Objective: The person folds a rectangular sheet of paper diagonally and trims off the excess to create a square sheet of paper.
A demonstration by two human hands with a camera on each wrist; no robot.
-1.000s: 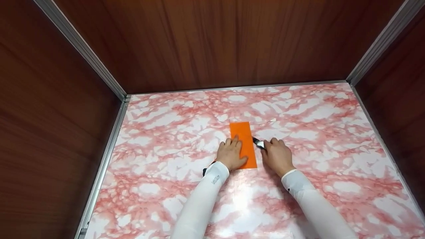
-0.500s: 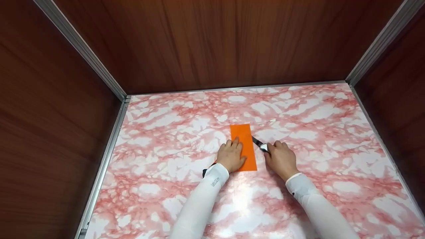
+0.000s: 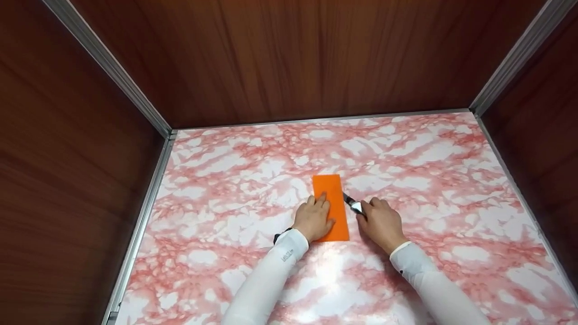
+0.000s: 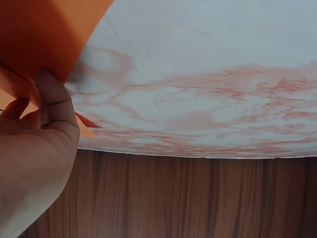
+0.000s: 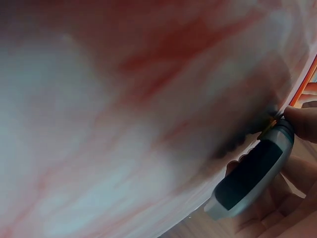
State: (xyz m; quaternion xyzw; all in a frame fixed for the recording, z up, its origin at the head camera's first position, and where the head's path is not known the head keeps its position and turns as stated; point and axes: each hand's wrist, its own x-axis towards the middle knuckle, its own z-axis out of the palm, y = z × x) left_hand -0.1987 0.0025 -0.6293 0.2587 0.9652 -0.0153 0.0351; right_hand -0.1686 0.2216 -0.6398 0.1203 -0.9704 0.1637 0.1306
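An orange sheet of paper lies lengthwise on the table, narrow and folded; separate layers show in the left wrist view. My left hand rests on its left side, fingers reaching forward and thumb on the near part. Up close, the left thumb lies against the orange paper. My right hand grips a utility knife, its dark blade pointing to the paper's right edge. In the right wrist view the knife's grey and black handle sits in the curled fingers.
The table has a red and white marbled top. Brown wood-grain panels enclose it at the back and both sides, with metal rails at the corners. A bright reflection lies on the tabletop in front of the paper.
The orange paper has slid a little toward me, with my left hand on it. My right hand and the knife moved slightly right, then nearer to me, staying beside the paper's right edge.
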